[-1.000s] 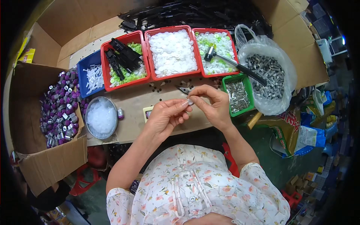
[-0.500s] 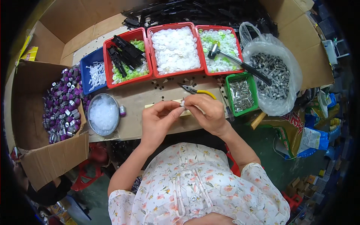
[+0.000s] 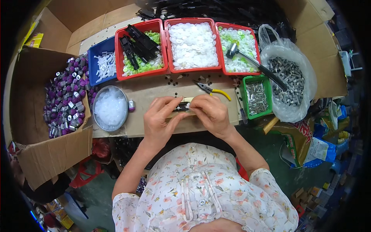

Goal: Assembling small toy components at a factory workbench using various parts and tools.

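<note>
My right hand [image 3: 210, 114] has its thumb and fingertips pinched on a small white plastic piece [image 3: 188, 105]. Beside it, my left hand [image 3: 159, 118] arches over the work spot, thumb and forefinger apart. A small black part [image 3: 180, 106] shows in the gap between the hands, over a pale cream block [image 3: 188, 99]. The fingers partly cover both the black part and the block. Pliers with yellow and black handles [image 3: 210, 90] lie just beyond my right hand. A purple and silver knob [image 3: 131, 105] sits to the left, next to a round metal bowl of translucent pieces [image 3: 126, 116].
Red bins [image 3: 167, 58], a blue bin [image 3: 90, 63] and a green bin of metal pins [image 3: 245, 98] line the back. A hammer [image 3: 255, 63] rests across the right red bin and a plastic bag [image 3: 309, 87] of metal parts. Left stands a cardboard box [image 3: 58, 154] of purple knobs.
The view has shifted, so the table appears higher and further right. My left thumb and forefinger have parted from the white piece, and the black part now shows between the hands.
</note>
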A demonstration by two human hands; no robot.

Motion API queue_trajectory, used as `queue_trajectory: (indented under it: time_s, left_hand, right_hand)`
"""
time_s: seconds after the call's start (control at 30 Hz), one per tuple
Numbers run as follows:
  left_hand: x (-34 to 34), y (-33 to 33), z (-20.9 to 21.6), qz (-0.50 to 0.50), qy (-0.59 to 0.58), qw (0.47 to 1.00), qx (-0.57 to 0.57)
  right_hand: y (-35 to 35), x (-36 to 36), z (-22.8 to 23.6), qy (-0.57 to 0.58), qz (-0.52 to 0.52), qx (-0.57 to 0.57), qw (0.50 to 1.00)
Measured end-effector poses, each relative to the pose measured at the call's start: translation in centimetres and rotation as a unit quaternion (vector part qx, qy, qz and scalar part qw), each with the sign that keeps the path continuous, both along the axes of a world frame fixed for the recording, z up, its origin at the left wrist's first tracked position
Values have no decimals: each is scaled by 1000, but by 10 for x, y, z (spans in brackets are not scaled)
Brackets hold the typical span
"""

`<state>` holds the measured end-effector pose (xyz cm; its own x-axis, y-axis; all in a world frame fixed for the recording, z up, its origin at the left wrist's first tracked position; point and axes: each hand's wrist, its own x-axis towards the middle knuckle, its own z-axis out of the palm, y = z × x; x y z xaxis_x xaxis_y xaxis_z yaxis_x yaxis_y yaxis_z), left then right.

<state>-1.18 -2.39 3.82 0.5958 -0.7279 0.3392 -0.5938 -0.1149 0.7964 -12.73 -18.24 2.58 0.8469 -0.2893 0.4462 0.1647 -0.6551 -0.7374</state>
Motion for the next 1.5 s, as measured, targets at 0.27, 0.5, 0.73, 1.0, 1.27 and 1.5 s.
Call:
queue_trajectory:
  time_s: [0.27,0.5,0.73,1.0,1.27,1.5]
  left_hand:
    - [4,17,-19,34,-161,986,33]
    - [1,21,-34,25,-199,979,35]
    - [-7,18,-37,2,-274,962,17]
    - [-8,15,-49,-13,-327,945,31]
    - [-5,16,-54,-20,-362,931,30]
    - [-5,18,-56,-11,-371,928,28]
  right_hand:
    - [4,14,-14,7,-28,-58,998]
    - [6,18,-13,35,-27,-71,997]
    - [1,19,-5,85,-1,-45,995]
    - [-2,22,2,113,7,-22,993]
    - [-7,21,-3,62,34,-97,993]
    - [-10,22,2,89,75,-150,982]
